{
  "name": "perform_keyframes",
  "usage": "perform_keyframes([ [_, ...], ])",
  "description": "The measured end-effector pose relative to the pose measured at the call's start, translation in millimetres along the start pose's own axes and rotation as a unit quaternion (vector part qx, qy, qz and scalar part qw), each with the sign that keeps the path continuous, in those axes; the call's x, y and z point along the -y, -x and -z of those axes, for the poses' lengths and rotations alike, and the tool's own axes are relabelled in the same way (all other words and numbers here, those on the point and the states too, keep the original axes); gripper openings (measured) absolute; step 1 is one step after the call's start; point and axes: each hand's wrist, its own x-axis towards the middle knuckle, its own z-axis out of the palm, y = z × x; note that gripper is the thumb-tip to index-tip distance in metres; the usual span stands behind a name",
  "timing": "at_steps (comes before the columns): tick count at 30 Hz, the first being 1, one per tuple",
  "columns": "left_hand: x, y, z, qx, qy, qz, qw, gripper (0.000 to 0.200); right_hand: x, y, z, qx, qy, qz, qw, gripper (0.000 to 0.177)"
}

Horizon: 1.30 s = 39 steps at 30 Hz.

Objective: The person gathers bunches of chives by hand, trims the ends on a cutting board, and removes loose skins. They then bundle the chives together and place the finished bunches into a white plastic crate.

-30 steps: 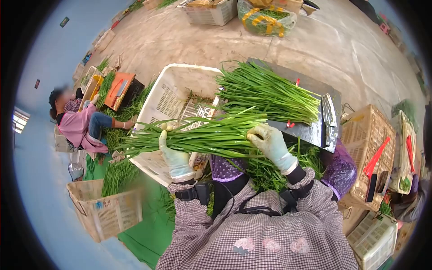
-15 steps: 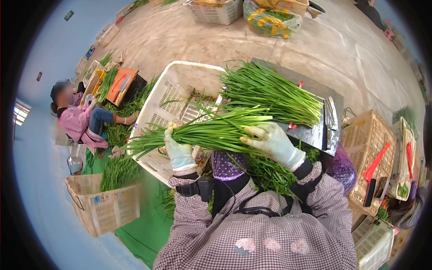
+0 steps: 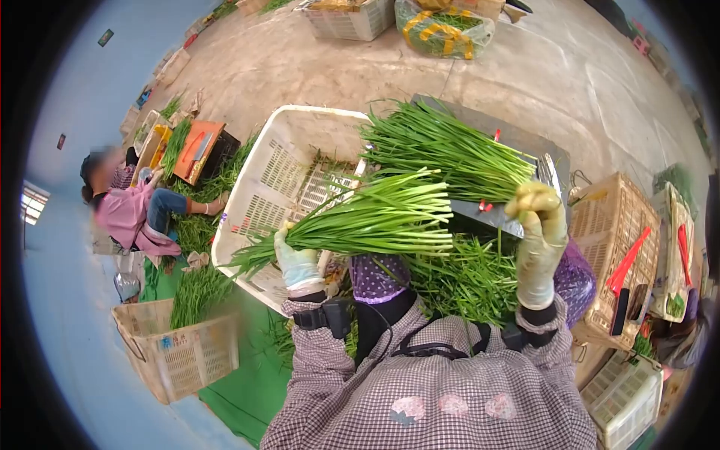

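My left hand (image 3: pixel 297 259), in a pale glove, is closed round a bunch of Chinese chives (image 3: pixel 367 214), its white stem ends fanned to the right. The leaves hang over a cream plastic crate (image 3: pixel 259 169). My right hand (image 3: pixel 538 232), gloved too, is raised off the bunch near the front right edge of a dark board (image 3: pixel 536 139); its fingers are curled in, and I cannot make out anything in them. A larger pile of chives (image 3: pixel 450 150) lies on that board. Loose chives (image 3: pixel 469 285) cover the area below, by my lap.
To the left sits a person in pink (image 3: pixel 135 206) beside an orange board (image 3: pixel 199 154) with a knife. A crate with chives (image 3: pixel 176 349) stands at the lower left. At right is a crate (image 3: pixel 611 247) with a red-handled tool on it. A filled plastic bag (image 3: pixel 446 30) is at the back.
My right hand has left the stem ends and moved right and up, its fingers curling in. The bunch stays in my left hand, its stem ends now spread and lower.
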Motion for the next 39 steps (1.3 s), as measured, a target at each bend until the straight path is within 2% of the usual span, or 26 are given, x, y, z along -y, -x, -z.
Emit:
perform_keyframes([
  [1, -3, 3, -1, 0.018, 0.095, 0.092, 0.991, 0.064, -1, 8, 21, 0.055, 0.075, -0.044, 0.995, 0.006],
  [2, 2, 3, -2, 0.023, 0.095, 0.093, 0.991, 0.064, -6, 18, 44, 0.109, 0.148, -0.088, 0.979, 0.007],
  [4, 18, -1, -3, 0.047, 0.149, 0.132, 0.979, 0.067, -48, 52, 84, 0.298, 0.246, -0.232, 0.893, 0.025],
  [5, 26, -4, -5, 0.056, 0.152, 0.142, 0.976, 0.068, -76, 82, 106, 0.379, 0.486, -0.283, 0.735, 0.050],
  [6, 23, -3, -8, 0.066, 0.149, 0.142, 0.976, 0.068, -69, 72, 85, 0.442, 0.573, -0.363, 0.588, 0.062],
  [8, 16, 0, -9, 0.058, 0.131, 0.171, 0.975, 0.067, -88, 88, 83, 0.336, 0.359, -0.281, 0.824, 0.066],
  [9, 14, 2, -9, 0.056, 0.104, 0.152, 0.981, 0.069, -96, 92, 75, 0.330, 0.356, -0.282, 0.827, 0.066],
  [11, 15, 3, -10, 0.061, 0.130, 0.151, 0.978, 0.069, -102, 84, 32, 0.267, 0.197, -0.290, 0.898, 0.076],
  [12, 17, 3, -10, 0.063, 0.157, 0.159, 0.973, 0.070, -130, 93, 22, 0.278, 0.217, -0.244, 0.903, 0.085],
  [14, 19, 4, -9, 0.066, 0.170, 0.168, 0.969, 0.070, -157, 109, -9, 0.347, 0.377, -0.124, 0.850, 0.088],
  [16, 15, 6, -10, 0.046, 0.072, 0.142, 0.986, 0.072, -153, 107, -26, 0.453, 0.349, -0.218, 0.791, 0.090],
  [17, -2, 10, -9, 0.051, 0.157, 0.219, 0.962, 0.075, -150, 108, -29, 0.424, 0.345, -0.177, 0.819, 0.078],
  [18, 4, 11, -9, 0.035, 0.133, 0.175, 0.975, 0.068, -146, 108, -25, 0.405, 0.415, -0.142, 0.802, 0.058],
  [20, 39, -3, -4, 0.047, 0.037, 0.132, 0.989, 0.060, -162, 119, 11, 0.301, 0.431, -0.075, 0.847, 0.039],
  [22, 66, -12, -2, 0.070, 0.014, 0.127, 0.989, 0.055, -148, 120, 49, 0.232, 0.491, -0.117, 0.832, 0.025],
  [24, 68, -17, -1, 0.087, -0.002, 0.122, 0.989, 0.051, -141, 128, 90, 0.324, 0.605, -0.225, 0.692, 0.030],
  [26, 59, -14, -7, 0.072, -0.007, 0.114, 0.991, 0.039, -123, 146, 115, 0.391, 0.606, -0.313, 0.619, 0.039],
  [27, 63, -16, -9, 0.078, 0.009, 0.109, 0.991, 0.034, -107, 143, 117, 0.475, 0.609, -0.314, 0.552, 0.056],
  [28, 61, -15, -11, 0.084, 0.006, 0.107, 0.991, 0.034, -92, 134, 105, 0.471, 0.607, -0.320, 0.555, 0.056],
  [30, 55, -10, -13, 0.084, 0.018, 0.111, 0.990, 0.032, -79, 117, 77, 0.301, 0.496, -0.189, 0.792, 0.067],
  [32, 63, -11, -15, 0.076, 0.014, 0.105, 0.992, 0.032, -100, 103, 43, 0.222, 0.315, -0.122, 0.915, 0.072],
  [33, 64, -12, -16, 0.072, 0.011, 0.100, 0.992, 0.032, -98, 96, 19, 0.182, 0.186, -0.229, 0.938, 0.065],
  [34, 40, 1, -21, 0.051, 0.087, 0.144, 0.984, 0.032, -96, 89, 1, 0.137, 0.051, -0.328, 0.933, 0.058],
  [35, 58, -11, -16, 0.078, 0.029, 0.124, 0.989, 0.046, -104, 82, -10, 0.187, -0.011, -0.262, 0.947, 0.056],
  [36, 75, -22, -9, 0.104, -0.030, 0.105, 0.989, 0.060, -106, 84, -25, 0.115, -0.137, -0.316, 0.932, 0.049],
  [39, 79, -25, -2, 0.106, -0.042, 0.105, 0.988, 0.059, -131, 96, -35, 0.071, -0.229, -0.289, 0.927, 0.041],
])
